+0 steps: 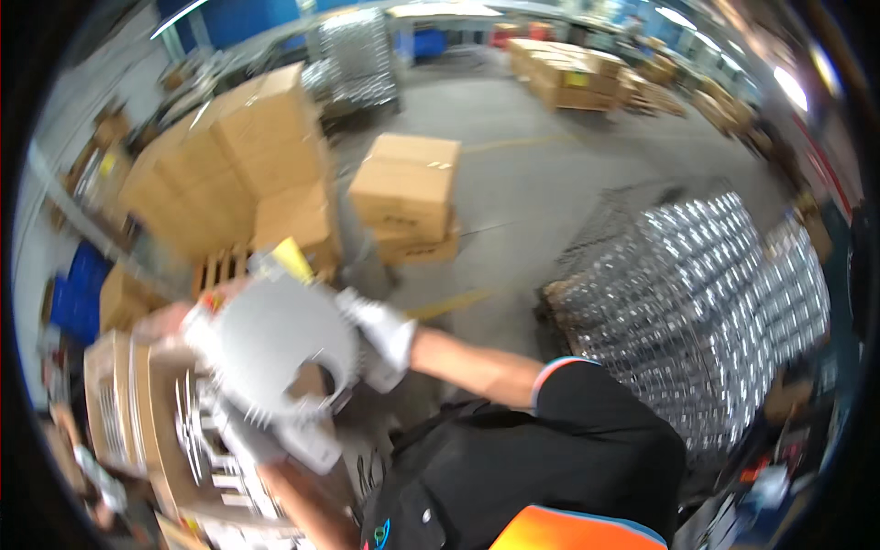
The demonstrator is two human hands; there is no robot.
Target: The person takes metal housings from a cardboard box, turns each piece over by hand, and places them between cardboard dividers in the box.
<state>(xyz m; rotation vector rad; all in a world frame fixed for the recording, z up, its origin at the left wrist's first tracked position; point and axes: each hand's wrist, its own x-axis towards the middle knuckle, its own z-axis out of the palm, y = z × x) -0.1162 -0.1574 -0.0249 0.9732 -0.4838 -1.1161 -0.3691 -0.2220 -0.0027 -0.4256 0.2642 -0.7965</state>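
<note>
A grey, round metal casting (270, 344) with a toothed rim and a notch cut in its lower edge is held up in front of me. My right hand (383, 337), in a white glove, grips its right edge. My left hand (280, 438), also gloved, holds it from below. The casting hangs over an open cardboard box (137, 412) with several shiny metal parts (206, 440) standing in rows. The picture is blurred by motion. At the casting's upper left a pinkish shape (165, 321) shows; I cannot tell what it is.
Stacked cardboard boxes (238, 165) stand on a wooden pallet (220, 268) ahead. Two more boxes (408, 197) sit on the concrete floor. A wire cage (706, 284) full of shiny metal parts fills the right. More boxes (564, 73) and a cage (357, 55) stand far back.
</note>
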